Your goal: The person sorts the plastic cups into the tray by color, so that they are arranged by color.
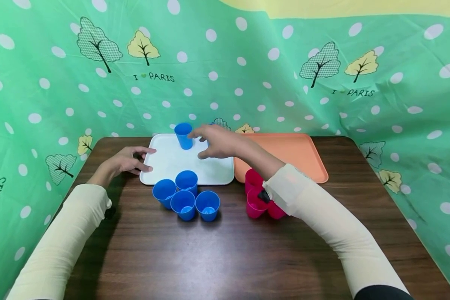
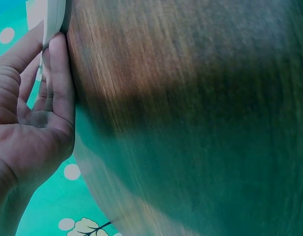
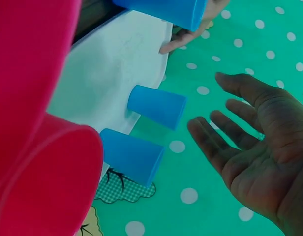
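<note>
A white tray (image 1: 165, 164) lies at the back of the table. My left hand (image 1: 129, 160) holds its left edge, thumb and fingertips at the rim (image 2: 54, 19). Upright near the tray's back edge stands a blue cup (image 1: 184, 136). A second blue cup (image 3: 132, 153) also stands on the tray in the right wrist view, mostly hidden behind my right hand in the head view. My right hand (image 1: 219, 141) hovers over the tray, fingers spread and apart from the cups, holding nothing.
Several blue cups (image 1: 183, 204) stand in a cluster in front of the white tray. Pink cups (image 1: 256, 204) stand to the right, partly under my right forearm. An orange tray (image 1: 288, 152) adjoins the white one. A green dotted cloth (image 1: 225, 96) hangs behind the table (image 1: 195, 258).
</note>
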A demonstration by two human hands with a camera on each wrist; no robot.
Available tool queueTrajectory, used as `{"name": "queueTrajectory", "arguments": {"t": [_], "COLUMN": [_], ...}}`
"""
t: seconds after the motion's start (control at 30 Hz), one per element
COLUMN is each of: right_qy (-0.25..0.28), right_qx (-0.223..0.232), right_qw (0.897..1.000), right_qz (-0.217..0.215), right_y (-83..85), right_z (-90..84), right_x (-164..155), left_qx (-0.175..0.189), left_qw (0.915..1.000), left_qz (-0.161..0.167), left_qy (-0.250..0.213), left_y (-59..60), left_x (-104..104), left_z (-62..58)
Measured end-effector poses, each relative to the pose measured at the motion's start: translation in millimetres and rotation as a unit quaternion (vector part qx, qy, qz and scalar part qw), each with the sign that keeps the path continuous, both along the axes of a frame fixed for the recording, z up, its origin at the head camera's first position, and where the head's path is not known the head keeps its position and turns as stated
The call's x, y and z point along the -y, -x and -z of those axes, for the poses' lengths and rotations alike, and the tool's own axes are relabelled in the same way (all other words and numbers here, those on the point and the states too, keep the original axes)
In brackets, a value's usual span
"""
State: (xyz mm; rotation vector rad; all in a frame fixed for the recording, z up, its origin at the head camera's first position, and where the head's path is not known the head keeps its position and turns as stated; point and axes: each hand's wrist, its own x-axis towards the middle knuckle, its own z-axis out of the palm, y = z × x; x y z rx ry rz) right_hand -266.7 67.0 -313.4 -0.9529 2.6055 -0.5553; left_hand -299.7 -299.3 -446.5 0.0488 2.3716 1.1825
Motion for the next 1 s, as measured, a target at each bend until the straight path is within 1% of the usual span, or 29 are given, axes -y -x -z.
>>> {"name": "queueTrajectory", "arguments": {"t": [0.33,0.53,0.7,0.9,1.0], "right_qy": [-0.025,-0.03,-0.041,-0.045,-0.055], "right_qx": [0.031,0.042,0.05,0.051,0.049], "right_qw": [0.998,0.997,0.996,0.994,0.993], "right_qz": [-0.045,-0.059,-0.065,-0.084,-0.095], "right_y": [-20.4,-31.0,-37.0,-40.8,-41.9], "right_z": [5.4,10.5,14.6,16.9,17.0], "right_x": [4.3,7.8,9.9,13.9,17.1], "left_qx": [-0.002,-0.008,-0.01,-0.003,-0.002], "left_qw": [1.0,0.9999,0.9999,1.0,1.0], "left_qz": [0.002,0.006,0.006,0.0,-0.003], "left_qy": [0.003,0.0,0.002,0.0,0.001], "left_y": [-3.0,-2.5,-2.6,0.4,0.2], "left_x": [1.1,-0.5,-1.6,-1.1,0.1], "left_z": [-2.4,-2.4,-3.6,-0.2,0.8]}}
